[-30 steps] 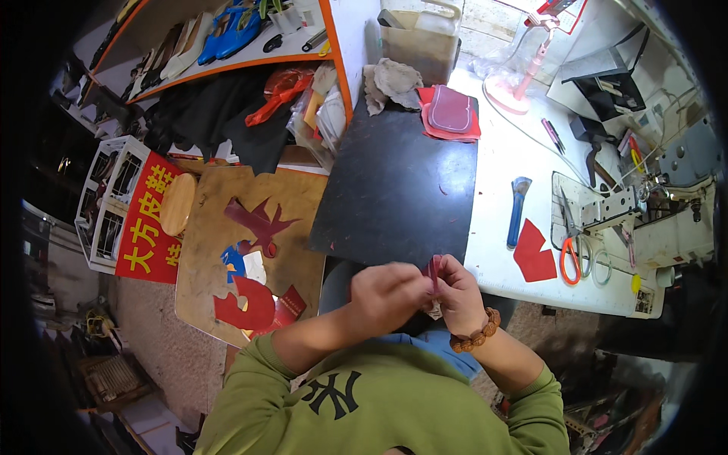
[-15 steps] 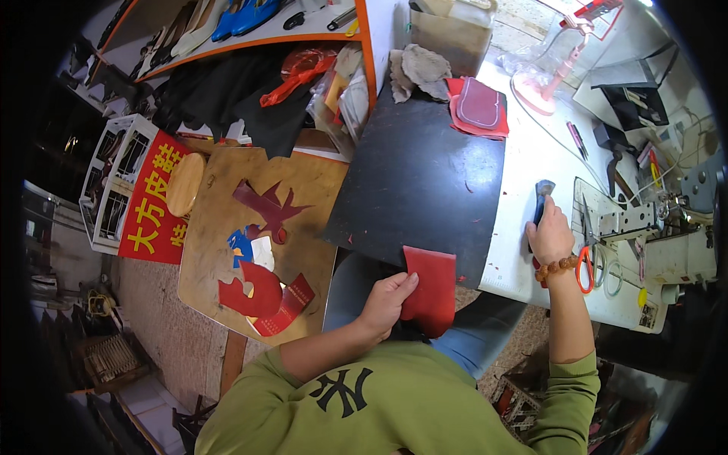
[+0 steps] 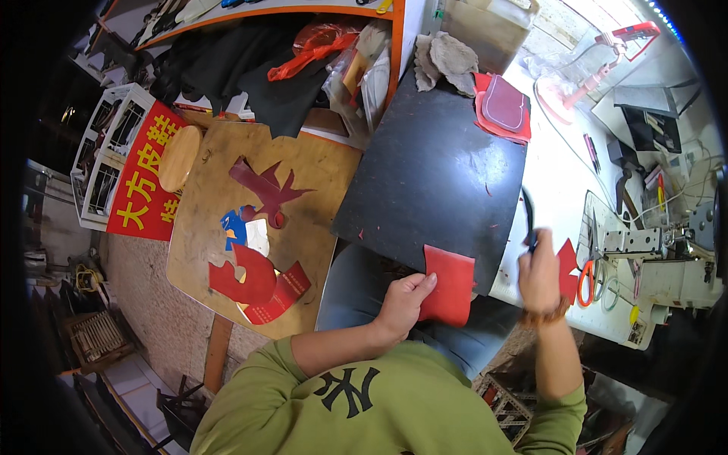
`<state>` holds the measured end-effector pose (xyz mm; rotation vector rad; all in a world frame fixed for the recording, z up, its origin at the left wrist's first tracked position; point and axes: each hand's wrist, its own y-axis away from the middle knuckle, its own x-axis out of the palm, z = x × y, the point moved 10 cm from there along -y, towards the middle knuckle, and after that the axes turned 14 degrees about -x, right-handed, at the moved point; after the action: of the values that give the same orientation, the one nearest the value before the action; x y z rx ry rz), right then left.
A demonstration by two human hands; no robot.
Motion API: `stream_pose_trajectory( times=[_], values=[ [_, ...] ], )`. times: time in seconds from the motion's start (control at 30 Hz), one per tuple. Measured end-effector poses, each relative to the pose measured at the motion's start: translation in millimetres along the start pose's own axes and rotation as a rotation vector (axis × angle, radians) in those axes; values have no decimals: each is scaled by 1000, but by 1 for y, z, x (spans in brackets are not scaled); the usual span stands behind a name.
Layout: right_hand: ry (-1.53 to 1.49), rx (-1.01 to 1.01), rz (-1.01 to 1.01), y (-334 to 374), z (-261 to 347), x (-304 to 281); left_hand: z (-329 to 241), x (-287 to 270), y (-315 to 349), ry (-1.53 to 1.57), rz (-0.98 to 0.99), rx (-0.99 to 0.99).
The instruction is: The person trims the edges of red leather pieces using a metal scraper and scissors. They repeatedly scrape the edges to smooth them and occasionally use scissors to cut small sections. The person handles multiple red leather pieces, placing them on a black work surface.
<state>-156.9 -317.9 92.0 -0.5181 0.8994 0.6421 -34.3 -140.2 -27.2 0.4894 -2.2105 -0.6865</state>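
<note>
My left hand is closed on a red leather piece, the thumb pressed on its left edge. The piece hangs over my lap at the near edge of a black cutting mat. Over the white table's near edge, my right hand is wrapped round a dark hammer, which is curved and smeared by motion. Just right of that hand lies a pointed red scrap. Orange-handled scissors rest beside the scrap.
A sewing machine stands at the right, a pink lamp at the back. Stacked red and maroon leather pieces lie on the mat's far corner, next to a grey cloth. Leather scraps cover part of a wooden board at left.
My right hand has drawn back toward me with the hammer, uncovering the pointed red scrap. My left hand still grips the red leather piece. The whole view has shifted slightly.
</note>
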Motion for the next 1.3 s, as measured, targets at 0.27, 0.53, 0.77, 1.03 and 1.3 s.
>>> stream_pose_trajectory(
  times=[0.27, 0.53, 0.77, 1.03, 1.3],
  values=[
    [231, -386, 239, 48, 101, 48, 14, -8, -6, -188, -85, 10],
    [279, -378, 293, 57, 106, 62, 11, -11, -7, -180, -119, 111],
    [269, -435, 252, 52, 109, 66, 0, -11, -4, -355, -134, 217],
    [217, -415, 258, 48, 106, 71, 6, -15, -8, -446, -126, 238],
    [228, -430, 243, 45, 107, 72, 1, -17, -5, -361, -197, 285]
  ],
)
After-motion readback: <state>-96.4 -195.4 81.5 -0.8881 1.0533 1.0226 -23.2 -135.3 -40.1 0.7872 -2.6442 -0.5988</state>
